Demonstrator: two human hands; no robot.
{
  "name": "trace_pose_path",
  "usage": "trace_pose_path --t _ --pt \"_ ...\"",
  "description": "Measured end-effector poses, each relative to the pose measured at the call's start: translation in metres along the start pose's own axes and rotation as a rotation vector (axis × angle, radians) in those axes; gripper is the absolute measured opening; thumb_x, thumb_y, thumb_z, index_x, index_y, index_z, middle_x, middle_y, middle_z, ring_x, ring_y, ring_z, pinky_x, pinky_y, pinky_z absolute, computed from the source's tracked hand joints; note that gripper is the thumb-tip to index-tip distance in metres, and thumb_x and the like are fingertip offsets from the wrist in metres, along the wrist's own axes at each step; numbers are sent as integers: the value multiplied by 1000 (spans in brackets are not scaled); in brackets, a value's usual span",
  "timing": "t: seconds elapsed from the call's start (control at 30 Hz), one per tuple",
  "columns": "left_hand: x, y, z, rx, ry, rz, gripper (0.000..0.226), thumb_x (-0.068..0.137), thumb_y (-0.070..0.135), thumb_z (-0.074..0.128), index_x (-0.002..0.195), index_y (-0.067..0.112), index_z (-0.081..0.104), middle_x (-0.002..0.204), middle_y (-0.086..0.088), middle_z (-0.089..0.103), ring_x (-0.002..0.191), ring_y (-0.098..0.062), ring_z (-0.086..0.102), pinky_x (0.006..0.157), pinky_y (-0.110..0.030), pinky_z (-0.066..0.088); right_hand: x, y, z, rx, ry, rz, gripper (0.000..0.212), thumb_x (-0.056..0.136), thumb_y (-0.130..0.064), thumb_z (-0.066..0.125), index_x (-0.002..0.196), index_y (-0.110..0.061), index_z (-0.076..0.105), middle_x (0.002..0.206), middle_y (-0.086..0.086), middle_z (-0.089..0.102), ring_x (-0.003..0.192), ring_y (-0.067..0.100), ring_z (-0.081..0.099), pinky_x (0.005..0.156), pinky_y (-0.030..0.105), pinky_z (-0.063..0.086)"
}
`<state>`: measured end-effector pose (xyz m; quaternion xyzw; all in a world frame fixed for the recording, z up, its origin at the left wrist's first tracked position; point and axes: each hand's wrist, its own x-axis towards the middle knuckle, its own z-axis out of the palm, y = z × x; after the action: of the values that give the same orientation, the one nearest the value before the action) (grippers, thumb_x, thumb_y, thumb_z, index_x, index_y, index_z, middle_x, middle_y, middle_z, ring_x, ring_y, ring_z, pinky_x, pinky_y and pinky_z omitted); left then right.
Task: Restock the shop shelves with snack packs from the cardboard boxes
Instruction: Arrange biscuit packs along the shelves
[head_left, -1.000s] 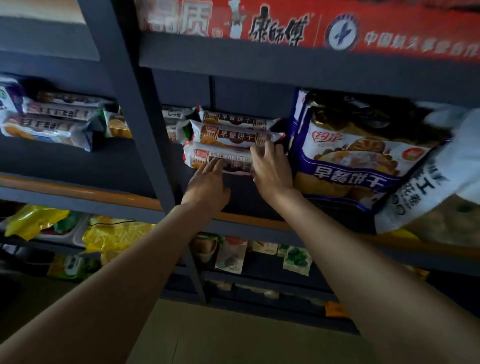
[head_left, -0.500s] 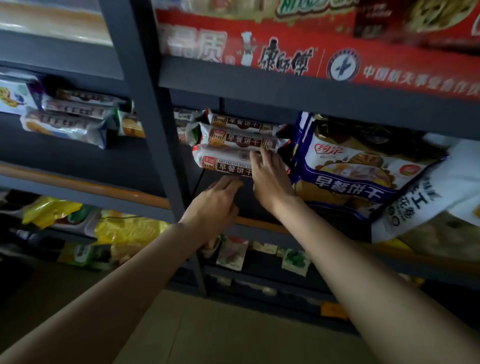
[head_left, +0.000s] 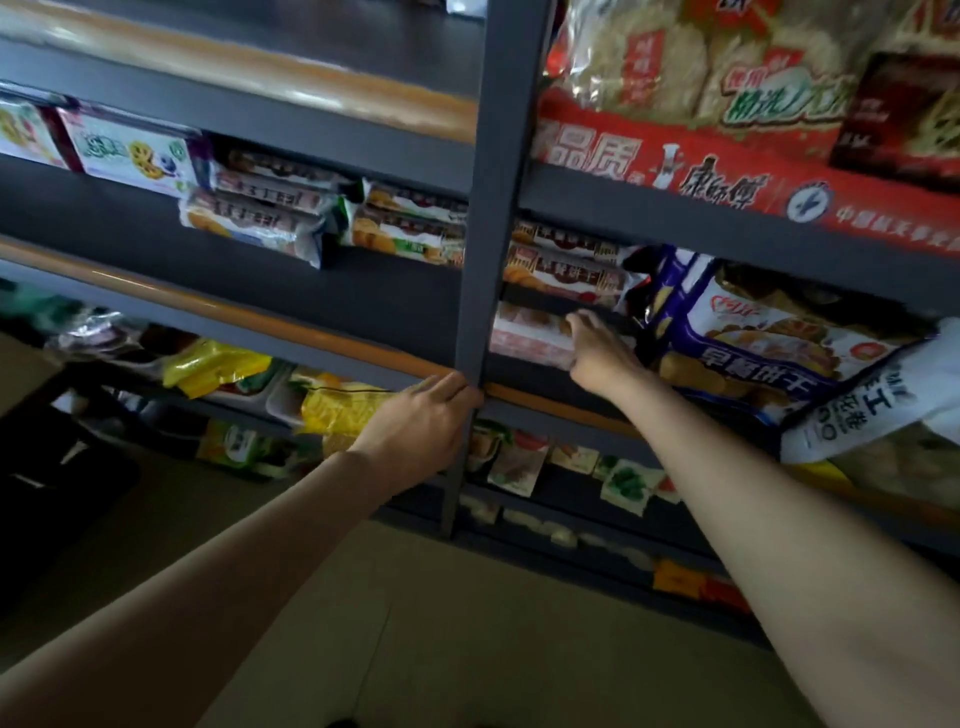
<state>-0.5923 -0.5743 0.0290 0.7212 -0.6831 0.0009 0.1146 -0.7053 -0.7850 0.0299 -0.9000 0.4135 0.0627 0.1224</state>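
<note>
Snack packs (head_left: 563, 273) lie stacked on the middle shelf (head_left: 363, 312) of a dark grey metal rack, just right of its upright post (head_left: 480, 270).
The right hand (head_left: 602, 353) reaches in with fingers curled against the pale pink bottom pack (head_left: 530, 338) of that stack; whether it truly grips it I cannot tell. The left hand (head_left: 423, 421) rests loosely spread against the post where it meets the shelf's orange-edged front rail, holding nothing. A large blue-and-white biscuit bag (head_left: 769, 343) leans just beside the stack on the right, with a white bag (head_left: 872, 410) overlapping it. More packs (head_left: 260, 218) sit left of the post. Noodle bags (head_left: 727, 67) fill the shelf above a red banner (head_left: 727, 182); yellow packs (head_left: 218, 364) lie on the shelf below. Beige floor (head_left: 415, 623) spreads beneath, dimly lit.
</note>
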Motion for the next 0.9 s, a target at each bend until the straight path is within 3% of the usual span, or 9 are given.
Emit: trace_pose_path --t 0.17,0.27,0.37,0.43,0.53,0.6,0.73,0.8,0.9 --pt "48 27 12 -13 -41 62 39 73 11 40 103 2 63 100 -14 63 86 -32 62 74 -37 56 20 18 2 50 81 21 56 89 -11 53 140 -13 31 146 14 31 134 34 31 107 44 32" --pt "72 39 25 -12 -49 -12 44 79 4 52 122 0 52 124 -19 51 112 -38 49 99 -46 40 28 22 -5 -72 -116 -28 71 86 -27 62 145 -14 25 148 14 31 137 34 26 109 42 27" --pt "91 48 30 -24 -50 -155 50 84 7 49 133 5 43 141 -17 36 129 -36 34 108 -42 27 32 22 -5 -170 -233 -35 65 73 -38 74 126 -13 46 128 11 50 118 31 47 85 37 47" --pt "102 50 32 -6 -46 -216 51 86 10 48 135 5 38 147 -16 26 136 -33 26 109 -41 25 34 26 -4 -171 -120 -61 62 71 -33 78 121 -13 47 124 10 51 115 30 49 79 37 48" --pt "124 45 41 -10 -75 -307 59 91 18 47 143 4 23 156 -13 5 143 -28 8 114 -39 21 46 33 -3 -267 273 -52 67 77 -21 73 130 -8 35 134 20 38 124 37 38 89 44 46" --pt "143 38 47 -65 -118 -387 68 92 22 47 146 4 12 156 -13 -3 145 -26 1 116 -38 19 60 35 0 -326 429 -24 69 76 -20 73 129 -4 33 130 25 39 121 40 40 90 48 47" --pt "169 29 54 -133 -186 -477 81 93 29 49 146 -3 -3 156 -19 -6 145 -25 -5 118 -30 4 80 38 17 -418 478 19 60 66 -17 80 118 -9 49 117 21 53 109 36 54 78 46 53" --pt "176 26 55 -194 -166 -444 87 91 26 53 145 -1 -9 156 -16 -1 145 -25 1 118 -29 8 80 43 28 -411 492 22 52 54 -19 85 101 -13 62 100 17 64 96 33 63 66 39 56" --pt "182 22 56 -290 -161 -437 91 87 20 57 148 8 -10 156 -12 7 143 -30 15 112 -35 24 80 53 41 -375 531 -14 58 51 -24 88 102 -10 64 103 18 65 102 34 61 72 39 55"
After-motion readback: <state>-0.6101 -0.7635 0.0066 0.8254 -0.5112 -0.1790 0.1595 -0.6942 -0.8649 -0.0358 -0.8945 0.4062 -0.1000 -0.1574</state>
